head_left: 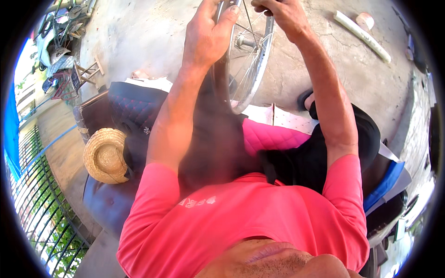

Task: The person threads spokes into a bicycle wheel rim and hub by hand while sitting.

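A spoked bicycle wheel (265, 60) with a silvery rim stands upright before me, its upper part cut off by the picture's top edge. My left hand (206, 39) grips the rim on the left, the thumb lying across it. On the other side, my right hand (283, 19) is closed, with curled fingers at the rim near the spokes. Whatever those fingers pinch is hidden. The metal hub (244, 42) shows between my two forearms. Below the wheel, a pink quilted pad (273, 136) lies by my dark-clothed legs.
A straw hat (105, 156) rests on the dark seat to my left. Beyond it are a small wooden stool (91, 70) and a black metal fence (44, 199). On the concrete floor at the far right lie a white tube (364, 38) and a short pale roll (365, 21).
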A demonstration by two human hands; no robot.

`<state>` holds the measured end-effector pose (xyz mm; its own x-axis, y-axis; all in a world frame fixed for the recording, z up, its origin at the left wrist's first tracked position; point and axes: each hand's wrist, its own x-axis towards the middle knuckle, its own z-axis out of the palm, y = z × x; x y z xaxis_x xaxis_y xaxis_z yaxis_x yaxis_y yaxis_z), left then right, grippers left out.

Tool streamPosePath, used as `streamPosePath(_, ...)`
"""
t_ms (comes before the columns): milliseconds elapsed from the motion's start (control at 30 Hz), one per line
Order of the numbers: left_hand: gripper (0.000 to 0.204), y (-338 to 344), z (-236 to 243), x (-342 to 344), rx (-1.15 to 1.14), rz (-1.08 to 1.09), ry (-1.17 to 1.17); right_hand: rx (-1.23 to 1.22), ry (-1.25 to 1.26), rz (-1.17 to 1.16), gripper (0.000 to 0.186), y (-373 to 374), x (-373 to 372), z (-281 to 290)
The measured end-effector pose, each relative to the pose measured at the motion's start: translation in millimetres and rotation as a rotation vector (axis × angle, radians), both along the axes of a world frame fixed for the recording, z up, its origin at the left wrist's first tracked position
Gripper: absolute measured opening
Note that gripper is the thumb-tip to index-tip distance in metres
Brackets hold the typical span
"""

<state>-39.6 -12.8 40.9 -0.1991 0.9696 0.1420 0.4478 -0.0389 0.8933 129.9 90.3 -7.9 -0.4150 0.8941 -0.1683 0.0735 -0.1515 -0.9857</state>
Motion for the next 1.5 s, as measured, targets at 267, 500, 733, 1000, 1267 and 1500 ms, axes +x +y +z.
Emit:
streamPosePath(267, 0.043, -13.0, 18.3, -2.0, -0.099, 0.020, 0.184, 0.160, -0.436, 0.313, 0.037, -9.0, 41.6, 13.0)
streamPosePath(500, 0.052, -9.9, 9.4, -7.1, -0.055, 0.023, 0.229, -0.091, -0.375, 0.159, 0.042, -52.9, 53.3, -28.9)
streamPosePath(733, 0.052, -14.2, 10.7, -11.1, -0.020, 0.000, 0.208, 0.204, -0.772, 0.358, 0.035, -50.4, 33.9, -116.8)
streamPosePath(1000, 0.052, -8.8, 8.5, -12.8, -0.016, -0.016, 0.185, 0.138, -0.740, 0.354, 0.037, -45.1, 18.6, -146.1)
streamPosePath(1267, 0.051, -10.2, 10.5, -12.5, -0.052, -0.001, 0.153, 0.165, -0.755, 0.294, 0.034, -44.7, 4.4, -150.3)
streamPosePath(1500, 0.052, -13.3, 10.8, -14.1, -0.040, -0.045, 0.129, 0.268, -0.913, 0.360, 0.044, -55.8, 2.5, -138.5)
